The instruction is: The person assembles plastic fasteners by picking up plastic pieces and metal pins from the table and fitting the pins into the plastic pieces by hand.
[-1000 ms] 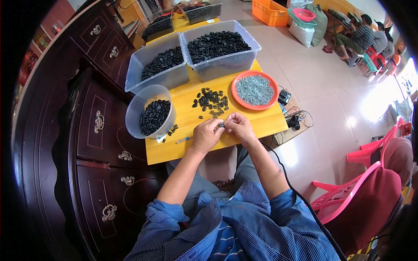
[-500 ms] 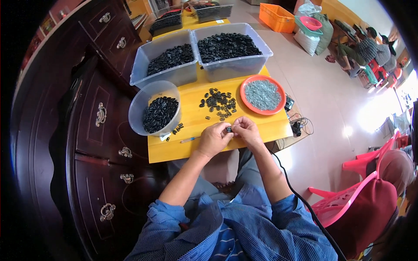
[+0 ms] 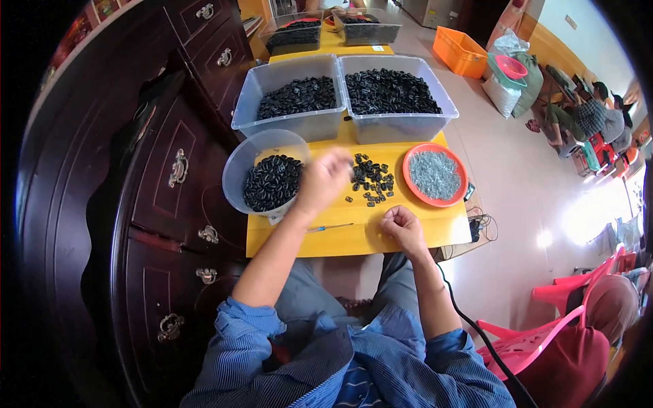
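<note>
The table (image 3: pixel 340 242) is yellow, the small pieces (image 3: pixel 371 178) black, the plate (image 3: pixel 439 202) orange-red, the shirt (image 3: pixel 415 367) striped blue.

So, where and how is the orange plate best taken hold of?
Probably by opposite sides of the rim, left and right, coming from the person's side. The orange plate lies flat, its round rim is bare, and small clear pieces cover its middle, so keep it level.

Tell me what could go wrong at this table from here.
The orange plate sits right at the edge of the yellow table, so a bump might spill its small pale pieces.
The left hand, blurred between the round tub and the loose black pieces, could knock either.
The slim stick-like tool lies near the front edge and might get brushed off.
</note>
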`<state>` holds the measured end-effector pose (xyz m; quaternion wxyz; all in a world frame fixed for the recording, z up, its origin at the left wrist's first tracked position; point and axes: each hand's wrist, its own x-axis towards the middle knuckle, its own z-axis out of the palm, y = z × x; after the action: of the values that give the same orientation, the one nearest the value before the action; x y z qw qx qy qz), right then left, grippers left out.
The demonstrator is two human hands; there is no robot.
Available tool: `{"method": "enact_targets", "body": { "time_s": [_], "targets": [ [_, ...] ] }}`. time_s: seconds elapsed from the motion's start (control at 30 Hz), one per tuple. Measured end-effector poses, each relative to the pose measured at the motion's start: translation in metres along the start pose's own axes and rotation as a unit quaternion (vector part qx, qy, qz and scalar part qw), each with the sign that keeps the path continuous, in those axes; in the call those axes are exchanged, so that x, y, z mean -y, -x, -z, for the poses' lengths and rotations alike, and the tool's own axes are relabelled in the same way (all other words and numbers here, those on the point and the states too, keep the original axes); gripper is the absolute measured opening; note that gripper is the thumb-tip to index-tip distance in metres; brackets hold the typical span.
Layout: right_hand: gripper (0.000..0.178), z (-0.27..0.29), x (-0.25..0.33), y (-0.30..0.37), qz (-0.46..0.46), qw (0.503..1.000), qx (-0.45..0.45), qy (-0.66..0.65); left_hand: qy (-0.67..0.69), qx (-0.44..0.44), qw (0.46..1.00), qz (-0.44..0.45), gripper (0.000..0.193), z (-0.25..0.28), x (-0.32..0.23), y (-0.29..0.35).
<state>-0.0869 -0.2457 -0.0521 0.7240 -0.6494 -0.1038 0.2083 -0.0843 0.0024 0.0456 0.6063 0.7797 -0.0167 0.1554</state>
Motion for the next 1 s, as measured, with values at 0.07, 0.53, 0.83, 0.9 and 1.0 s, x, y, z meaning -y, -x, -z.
{"method": "enact_targets", "body": {
  "time_s": [0.07, 0.53, 0.83, 0.9, 1.0],
  "targets": [
    [0.011, -0.004, -0.002, -0.001, 0.001, 1.0, -0.001, -0.002, 0.121, -0.121, 0.984, -0.041, 0.053, 0.025, -0.019, -0.028],
    [0.008, -0.036, -0.014, 0.003, 0.001, 0.999, -0.051, 0.007, -0.002, 0.025, 1.0, 0.011, 0.013, -0.008, 0.066, 0.111],
    [0.016, -0.071, -0.004, -0.032, 0.166, 0.926, -0.159, 0.3, -0.119, 0.009, 0.988, -0.095, 0.008, -0.006, 0.066, 0.125],
    [0.021, -0.078, 0.002, -0.036, 0.216, 0.859, -0.153, 0.438, -0.102, 0.014, 0.991, -0.085, 0.009, -0.003, 0.065, 0.127],
    [0.023, -0.083, -0.002, -0.039, 0.21, 0.841, -0.164, 0.47, -0.106, 0.004, 0.989, -0.106, 0.008, -0.006, 0.066, 0.127]
  ]
}}
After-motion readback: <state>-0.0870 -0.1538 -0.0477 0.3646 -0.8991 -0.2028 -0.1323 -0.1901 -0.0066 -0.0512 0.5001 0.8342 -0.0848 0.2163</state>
